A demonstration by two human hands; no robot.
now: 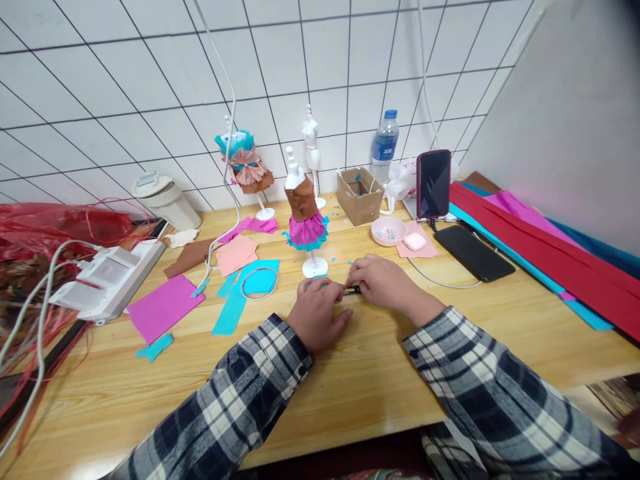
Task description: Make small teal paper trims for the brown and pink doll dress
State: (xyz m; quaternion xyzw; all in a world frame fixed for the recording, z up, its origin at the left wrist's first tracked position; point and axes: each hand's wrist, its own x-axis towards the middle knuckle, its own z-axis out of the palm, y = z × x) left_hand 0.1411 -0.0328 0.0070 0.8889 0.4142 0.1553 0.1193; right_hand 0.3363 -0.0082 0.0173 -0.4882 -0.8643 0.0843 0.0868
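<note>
My left hand (320, 312) rests on the table with bent fingers. Its thumb sticks out to the side, and what lies under the fingers is hidden. A bit of blue paper (316, 281) shows just past its knuckles. My right hand (376, 283) pinches a small dark, shiny tool (353, 291), whose kind I cannot make out; its left end reaches my left fingertips. Right behind my hands, a small white dress form (315, 267) stands upright, wearing a brown paper top (302, 199) and a magenta skirt (307, 230) with blue ruffles.
Behind stand another dressed form (247, 170), a bare one (311, 133), a cardboard box (361, 203) and a water bottle (385, 143). Paper sheets (165, 310) and a ring (243, 285) lie left; a power strip (107, 283), bead bowl (388, 232), phones (434, 187) and red paper (545, 253) flank them.
</note>
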